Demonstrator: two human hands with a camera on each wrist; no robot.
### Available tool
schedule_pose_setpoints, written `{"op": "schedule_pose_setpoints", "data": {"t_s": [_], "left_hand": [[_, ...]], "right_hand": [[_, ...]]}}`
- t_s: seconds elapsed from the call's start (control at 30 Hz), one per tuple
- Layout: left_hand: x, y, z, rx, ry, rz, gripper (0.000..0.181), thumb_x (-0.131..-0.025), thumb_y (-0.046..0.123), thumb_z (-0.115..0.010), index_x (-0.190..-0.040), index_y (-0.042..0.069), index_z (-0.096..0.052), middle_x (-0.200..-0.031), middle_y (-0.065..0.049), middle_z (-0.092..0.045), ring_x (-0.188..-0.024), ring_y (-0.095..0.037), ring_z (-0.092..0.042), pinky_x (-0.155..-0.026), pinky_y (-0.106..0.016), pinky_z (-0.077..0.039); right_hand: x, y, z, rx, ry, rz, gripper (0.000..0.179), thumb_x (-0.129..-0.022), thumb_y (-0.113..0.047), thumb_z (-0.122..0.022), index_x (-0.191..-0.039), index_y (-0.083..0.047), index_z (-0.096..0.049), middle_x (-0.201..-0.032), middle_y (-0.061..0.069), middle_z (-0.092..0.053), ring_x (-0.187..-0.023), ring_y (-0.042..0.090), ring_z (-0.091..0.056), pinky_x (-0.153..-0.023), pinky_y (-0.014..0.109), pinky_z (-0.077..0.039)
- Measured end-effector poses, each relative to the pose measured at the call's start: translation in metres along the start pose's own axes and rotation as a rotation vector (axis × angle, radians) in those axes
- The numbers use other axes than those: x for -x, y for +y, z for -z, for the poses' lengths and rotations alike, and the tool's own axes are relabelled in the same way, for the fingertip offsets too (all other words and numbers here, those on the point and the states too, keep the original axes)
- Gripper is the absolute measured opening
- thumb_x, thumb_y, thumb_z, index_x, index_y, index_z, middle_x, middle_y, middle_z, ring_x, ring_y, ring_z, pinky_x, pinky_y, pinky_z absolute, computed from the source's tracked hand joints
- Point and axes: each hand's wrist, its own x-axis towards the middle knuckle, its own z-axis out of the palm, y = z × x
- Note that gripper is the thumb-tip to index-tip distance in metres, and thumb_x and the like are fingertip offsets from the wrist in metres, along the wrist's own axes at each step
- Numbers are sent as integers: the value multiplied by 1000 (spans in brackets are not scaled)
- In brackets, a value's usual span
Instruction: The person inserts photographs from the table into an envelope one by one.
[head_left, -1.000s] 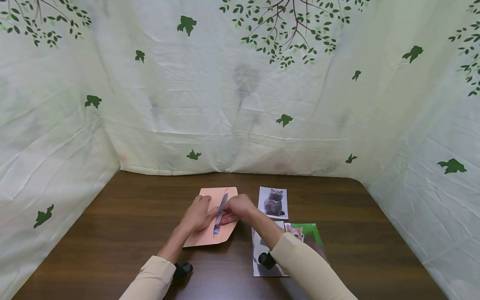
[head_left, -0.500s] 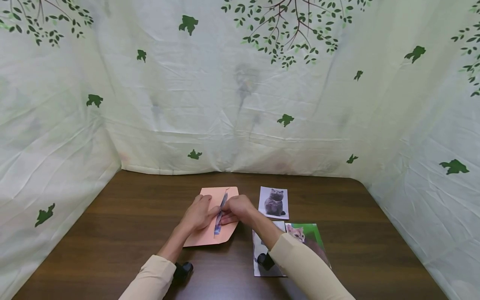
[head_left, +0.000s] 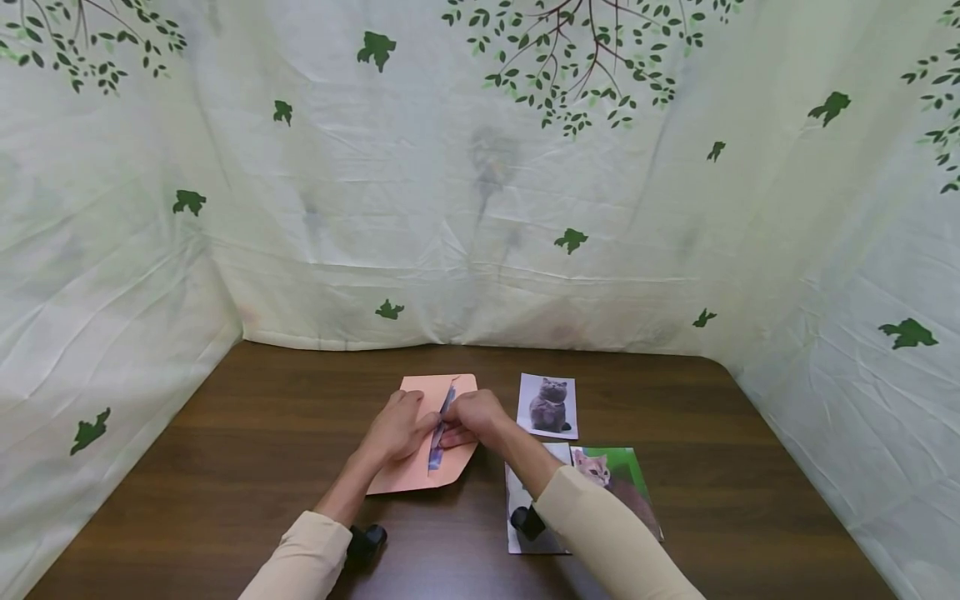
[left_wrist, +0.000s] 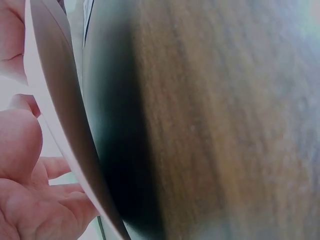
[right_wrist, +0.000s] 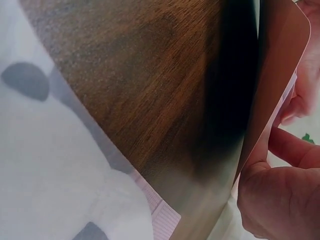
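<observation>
A pink envelope (head_left: 405, 477) is tilted over the table, with a slit-like opening along its right part. A strip of a bluish-grey printed photo (head_left: 436, 458) shows in that opening; the rest lies hidden inside. My left hand (head_left: 397, 429) grips the envelope from the left, fingers across its face and thumb by the opening. My right hand (head_left: 477, 417) pinches the photo at the opening, other fingers against the envelope's right side. In the right wrist view the envelope (right_wrist: 280, 60) appears edge-on close to the fingers.
To the right lie a grey cat photo (head_left: 548, 406) and, nearer, a photo with a kitten on green (head_left: 637, 475) beside a grey-and-white photo (head_left: 517, 492), partly under the right sleeve (head_left: 600, 525). Behind the brown wooden table (head_left: 712, 467) hangs a leaf-patterned white curtain (head_left: 480, 292).
The hands and envelope stay almost in place, with only tiny shifts of the photo strip in the opening. The right forearm has moved slightly left.
</observation>
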Motion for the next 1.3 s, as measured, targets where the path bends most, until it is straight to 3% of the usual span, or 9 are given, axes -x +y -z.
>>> {"op": "schedule_pose_setpoints", "data": {"t_s": [0.47, 0.8, 1.1, 1.3], "left_hand": [[-1, 0, 1, -5, -12, -4, 54, -99, 24, -58, -138, -13, -51, -139, -33, -51, -133, -44, -48, -111, -54, -39], [-1, -2, 0, -15, -10, -5, 54, -99, 24, -57, -138, -12, -51, -140, -33, -51, -134, -44, -47, -111, -54, -39], [0, 0, -2, -14, 16, -13, 55, -97, 25, -60, -136, -13, -52, -136, -33, -52, -128, -44, -52, -107, -54, -42], [1, 1, 1, -24, -14, 19, 56, -98, 27, -59, -138, -11, -51, -139, -32, -51, -127, -43, -53, -107, -54, -43]], "right_hand": [[-1, 2, -2, -9, 24, 7, 10, -90, 7, -55, -88, 8, -65, -66, 13, -65, -51, 17, -66, -56, 31, -60], [3, -2, 3, 46, 2, -5, 14, -94, 1, -59, -90, 10, -69, -72, 12, -68, -55, 16, -69, -60, 31, -60], [11, -10, 19, 149, -13, 11, 19, -94, -2, -58, -94, 15, -67, -69, 10, -64, -55, 15, -65, -59, 32, -60], [17, -15, 37, 186, 4, 21, 14, -94, -3, -60, -97, 9, -67, -72, 8, -63, -56, 14, -61, -57, 28, -58]]}}
